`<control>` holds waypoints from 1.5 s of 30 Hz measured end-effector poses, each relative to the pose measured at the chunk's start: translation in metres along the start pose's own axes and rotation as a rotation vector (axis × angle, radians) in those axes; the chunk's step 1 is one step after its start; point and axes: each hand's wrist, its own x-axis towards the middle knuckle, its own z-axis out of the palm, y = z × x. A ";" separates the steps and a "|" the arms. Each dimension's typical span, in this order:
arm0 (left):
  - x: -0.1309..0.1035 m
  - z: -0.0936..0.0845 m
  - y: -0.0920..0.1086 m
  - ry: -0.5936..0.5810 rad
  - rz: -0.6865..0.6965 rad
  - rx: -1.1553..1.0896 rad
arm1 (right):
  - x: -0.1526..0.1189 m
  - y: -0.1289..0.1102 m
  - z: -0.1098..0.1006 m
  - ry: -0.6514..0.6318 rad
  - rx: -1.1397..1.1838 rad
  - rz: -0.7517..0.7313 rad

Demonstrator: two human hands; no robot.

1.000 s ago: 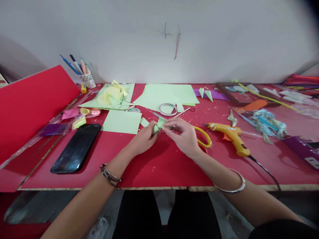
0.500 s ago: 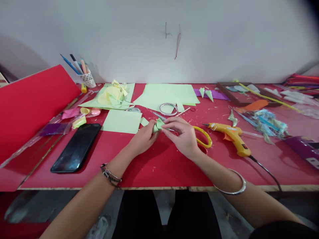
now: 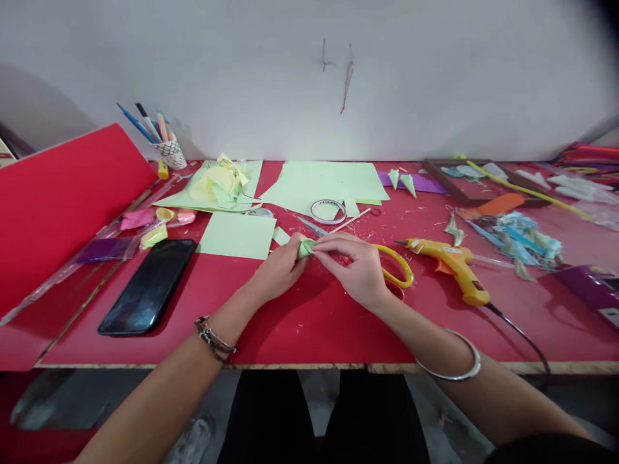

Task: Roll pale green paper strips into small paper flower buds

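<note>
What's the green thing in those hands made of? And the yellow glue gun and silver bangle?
The small folded pale-green piece is probably matte paper: it looks thin, dull and creased. The yellow pistol-shaped glue gun seems hard, smooth plastic, from its moulded shape. The round silver bangle looks like polished metal because it gleams, though plastic might too.

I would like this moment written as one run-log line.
left hand: holding small folded light-green paper piece | right hand: touching its right edge | near right hand: yellow-handled metal scissors, yellow plastic glue gun
</note>
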 end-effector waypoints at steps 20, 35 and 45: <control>-0.002 -0.001 0.000 -0.044 0.016 0.164 | -0.001 -0.001 0.002 -0.041 0.028 0.072; 0.001 -0.002 0.005 -0.099 0.046 -0.098 | 0.001 0.007 0.001 -0.107 0.197 0.137; 0.001 -0.005 0.003 -0.125 0.044 -0.204 | 0.002 0.006 -0.002 -0.200 0.187 0.083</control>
